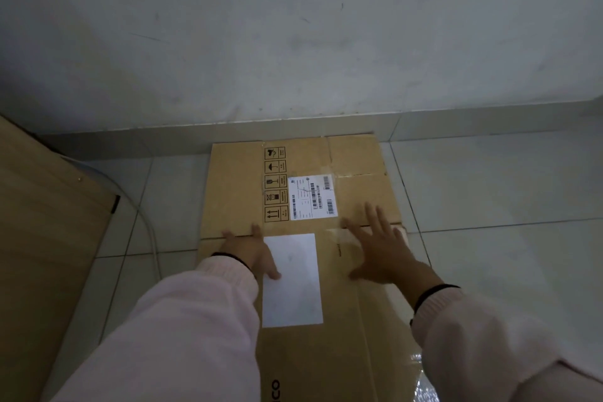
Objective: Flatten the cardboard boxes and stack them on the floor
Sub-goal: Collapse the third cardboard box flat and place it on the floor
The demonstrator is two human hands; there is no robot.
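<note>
A flattened brown cardboard box lies on the tiled floor with its far edge at the wall. It carries a white barcode label, a column of printed handling symbols and a blank white sheet. My left hand rests palm down on the cardboard at the fold line, its thumb touching the white sheet. On the right side of the box lies my right hand, flat, with spread fingers. Both hands hold nothing. Pale pink sleeves cover both arms.
A grey-white wall stands right behind the box. A wooden panel slants along the left, with a thin white cable on the floor beside it. Pale floor tiles extend to the right. Shiny tape or film shows at the box's near right edge.
</note>
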